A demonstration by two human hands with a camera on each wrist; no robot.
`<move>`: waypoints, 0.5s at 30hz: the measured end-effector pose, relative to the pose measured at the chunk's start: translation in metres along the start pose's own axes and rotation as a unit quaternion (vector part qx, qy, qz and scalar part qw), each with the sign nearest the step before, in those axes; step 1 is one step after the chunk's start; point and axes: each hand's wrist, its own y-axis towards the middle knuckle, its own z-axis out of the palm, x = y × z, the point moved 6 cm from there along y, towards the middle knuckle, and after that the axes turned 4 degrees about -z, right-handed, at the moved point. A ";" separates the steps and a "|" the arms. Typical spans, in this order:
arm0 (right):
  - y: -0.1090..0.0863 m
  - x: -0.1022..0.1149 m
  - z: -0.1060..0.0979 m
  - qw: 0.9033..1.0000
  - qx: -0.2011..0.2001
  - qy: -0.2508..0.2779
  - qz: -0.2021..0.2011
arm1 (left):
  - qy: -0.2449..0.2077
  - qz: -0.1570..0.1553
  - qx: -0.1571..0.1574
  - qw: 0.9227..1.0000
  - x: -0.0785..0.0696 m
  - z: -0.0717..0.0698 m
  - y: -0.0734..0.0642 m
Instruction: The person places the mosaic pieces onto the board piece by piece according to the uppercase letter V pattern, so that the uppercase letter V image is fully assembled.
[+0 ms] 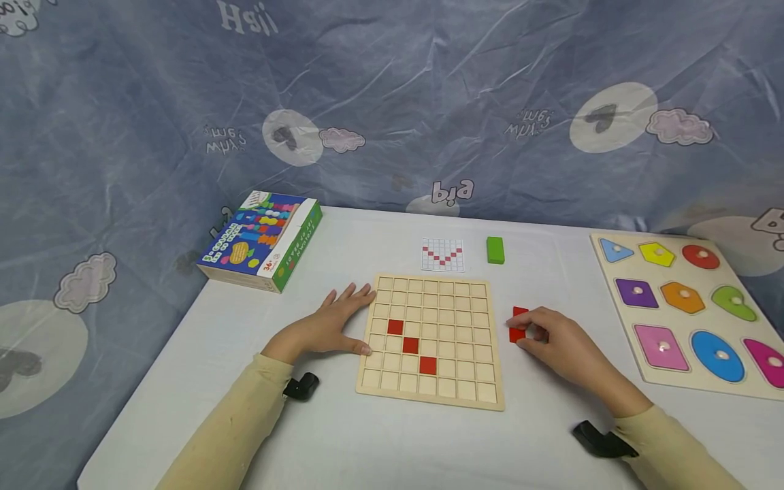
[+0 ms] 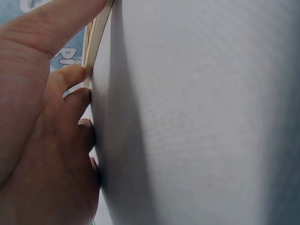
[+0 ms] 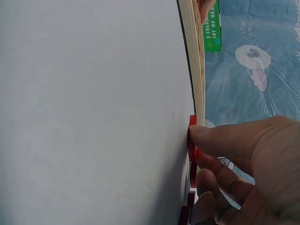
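We see a person's left hand (image 1: 331, 327) with its fingers spread and straight, resting along the left edge of a wooden board (image 1: 447, 333); these fingers grip nothing. The board lies flat on the white desk (image 1: 343, 435) and is ruled into small squares. Three squares (image 1: 411, 346) of red sit in its cells, stepping diagonally down to the right.

Just beside the board's right edge, the right hand (image 1: 566, 344) pinches a red tile (image 3: 192, 145) between thumb and finger, and in the right wrist view we find more red pieces (image 3: 192, 174) next to it, partly hidden by the hand.

Beyond the board we have a card (image 1: 442, 255) showing red squares in a V, with a green block (image 1: 495, 250) near it. A box (image 1: 258, 241) lies at the desk's far left, and a shape puzzle (image 1: 652, 314) lies at the right. A patterned blue curtain (image 1: 392, 82) hangs behind.
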 end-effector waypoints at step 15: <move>0.000 0.003 0.001 1.000 -0.003 -0.003 0.002 | 0.003 -0.004 -0.001 1.000 0.001 0.001 0.001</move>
